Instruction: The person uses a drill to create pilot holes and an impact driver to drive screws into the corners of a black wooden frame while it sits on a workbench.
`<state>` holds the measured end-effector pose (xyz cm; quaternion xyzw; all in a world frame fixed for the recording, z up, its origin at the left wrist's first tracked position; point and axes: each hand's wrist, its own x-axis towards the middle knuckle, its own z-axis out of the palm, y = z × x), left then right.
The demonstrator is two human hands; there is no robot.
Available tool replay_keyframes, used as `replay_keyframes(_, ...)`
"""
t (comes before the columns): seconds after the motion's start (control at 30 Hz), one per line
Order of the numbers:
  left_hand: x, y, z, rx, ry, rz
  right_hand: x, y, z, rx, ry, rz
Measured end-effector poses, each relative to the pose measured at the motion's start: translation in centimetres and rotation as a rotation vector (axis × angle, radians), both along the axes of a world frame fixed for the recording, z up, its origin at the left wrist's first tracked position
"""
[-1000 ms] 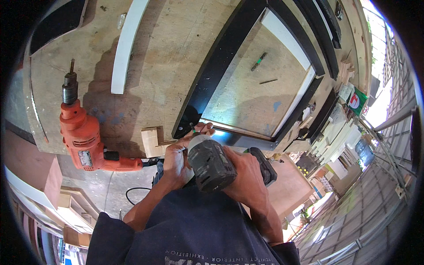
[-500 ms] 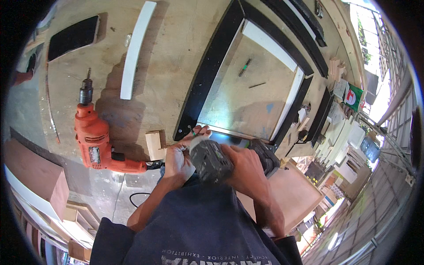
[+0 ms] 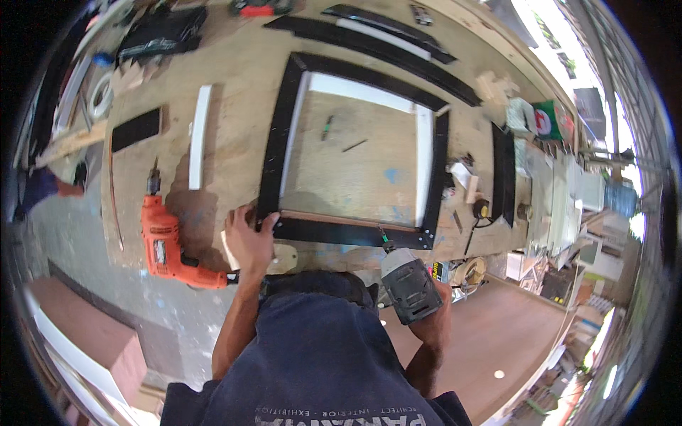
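Observation:
A black rectangular frame (image 3: 273, 160) lies on the wooden workbench in front of me. My left hand (image 3: 250, 238) is closed on its near left corner, thumb on top and fingers at the outer side. My right hand (image 3: 435, 316) grips a black and grey cordless driver (image 3: 410, 287); its handle is mostly hidden under the body. The driver's bit points away from me, close to the frame's near rail, and I cannot tell whether it touches. White strips (image 3: 424, 163) line the frame's far and right inner sides. Screw heads show at the near right corner.
An orange corded drill (image 3: 162, 241) lies to the left, beside a loose white strip (image 3: 201, 138) and a dark phone-like slab (image 3: 137, 130). Black mouldings (image 3: 383, 53) lie along the far side, another (image 3: 503, 174) at right. A tape roll (image 3: 469, 272) sits near the right edge.
The driver has moved right, away from my left hand. My left hand has gone from beside the driver's tip to the frame's corner. The frame now appears turned squarer to me.

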<state>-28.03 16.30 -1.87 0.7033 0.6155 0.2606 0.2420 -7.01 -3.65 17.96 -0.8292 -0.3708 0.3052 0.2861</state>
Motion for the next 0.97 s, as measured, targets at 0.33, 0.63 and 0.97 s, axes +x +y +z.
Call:
replay_keyframes(0.33,-2.3,-0.3,-3.2,-0.097,-0.112,0.14,6.5,-10.5,-8.2,0.554,-0.283,-0.621)
replay_keyframes(0.63,2.2,-8.0,0.0,-0.832,-0.805,0.385,12.9,-11.6,-13.3,0.881,-0.577,-0.748)
replay_keyframes(0.97,5.6,-5.2,-3.1,-1.082,-0.748,0.371,19.5,-9.2,-15.2,0.997,-0.372,-0.865)
